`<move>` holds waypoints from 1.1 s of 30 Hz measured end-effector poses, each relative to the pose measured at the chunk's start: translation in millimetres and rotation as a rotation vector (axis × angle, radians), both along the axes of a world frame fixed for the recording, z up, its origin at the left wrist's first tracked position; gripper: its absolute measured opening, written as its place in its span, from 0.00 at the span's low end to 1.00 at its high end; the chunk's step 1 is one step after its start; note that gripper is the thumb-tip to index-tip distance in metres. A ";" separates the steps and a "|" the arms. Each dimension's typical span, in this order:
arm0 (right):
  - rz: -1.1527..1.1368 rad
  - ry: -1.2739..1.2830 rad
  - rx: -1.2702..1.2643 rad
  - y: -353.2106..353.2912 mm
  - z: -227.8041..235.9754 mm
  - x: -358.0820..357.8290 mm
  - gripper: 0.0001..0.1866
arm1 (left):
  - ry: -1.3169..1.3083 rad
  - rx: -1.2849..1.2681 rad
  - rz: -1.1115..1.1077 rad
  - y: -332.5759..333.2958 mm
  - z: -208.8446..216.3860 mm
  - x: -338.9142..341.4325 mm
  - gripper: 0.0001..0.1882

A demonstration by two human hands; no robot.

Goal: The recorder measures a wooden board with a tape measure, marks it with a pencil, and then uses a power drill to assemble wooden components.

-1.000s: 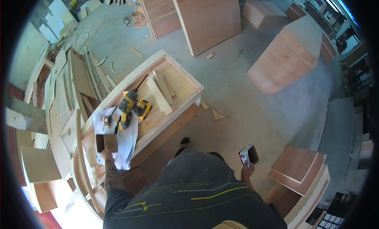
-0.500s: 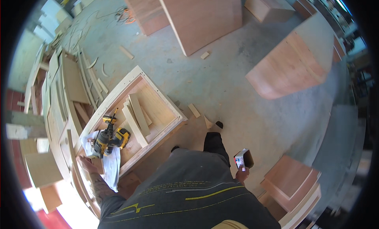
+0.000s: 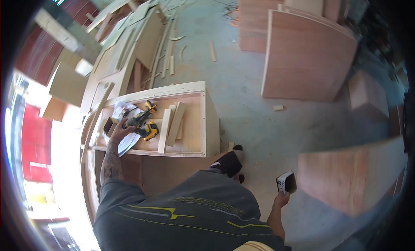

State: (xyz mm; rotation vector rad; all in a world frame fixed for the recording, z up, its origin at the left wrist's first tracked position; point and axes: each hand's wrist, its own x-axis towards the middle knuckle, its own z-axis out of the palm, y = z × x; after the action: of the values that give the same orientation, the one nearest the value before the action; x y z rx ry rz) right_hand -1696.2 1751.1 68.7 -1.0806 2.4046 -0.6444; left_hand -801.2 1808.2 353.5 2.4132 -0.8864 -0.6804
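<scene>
My left hand reaches over a wooden cabinet carcass, its fingers closed round the dark end of a yellow-and-black cordless drill. A second yellow-and-black power tool lies against it, and their bodies overlap. White paper sheets spread beneath the tools. A small open box with a dark inside is beside my left wrist, partly hidden. Out to the right, my right hand grips a small white printed carton with its open brown end showing.
Wood strips lie inside the carcass beside the tools. A long thin strip leans at its left end. Large plywood panels stand at the back right; a plywood box stands right of my right hand. Offcuts litter the concrete floor.
My left hand has moved from the carcass's edge onto the drill. The view has turned left, shifting the carcass and panels. The carton stays in my right hand.
</scene>
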 end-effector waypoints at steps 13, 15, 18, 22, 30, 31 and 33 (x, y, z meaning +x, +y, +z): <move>0.437 -0.009 0.237 -298.3 32.6 63.0 0.15 | -0.218 0.178 0.208 0.6 -10.3 -19.5 0.45; 0.530 -0.008 0.197 -350.1 41.0 84.0 0.14 | -0.251 0.127 0.296 -6.0 -5.7 -29.1 0.44; 0.696 0.092 0.162 -422.2 51.4 104.7 0.11 | -0.237 0.219 0.336 -15.9 1.9 -37.8 0.42; 0.681 -0.057 0.109 -517.6 43.3 143.9 0.12 | -0.281 0.205 0.431 -27.0 5.4 -51.5 0.43; 0.844 -0.099 0.060 -685.8 16.7 241.3 0.12 | -0.311 0.276 0.662 -59.1 11.2 -91.6 0.39; 0.894 -0.070 0.074 -706.2 12.2 255.4 0.13 | -0.313 0.257 0.684 -68.2 14.9 -99.3 0.38; 0.942 -0.060 0.087 -747.1 -0.6 283.7 0.13 | -0.354 0.294 0.744 -94.2 23.9 -117.8 0.35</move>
State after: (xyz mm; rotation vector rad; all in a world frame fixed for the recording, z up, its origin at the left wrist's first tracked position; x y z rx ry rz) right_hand -1412.5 1004.1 68.1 -1.8875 1.5588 -0.2222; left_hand -919.0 1714.0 377.4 2.8892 0.0541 -0.0997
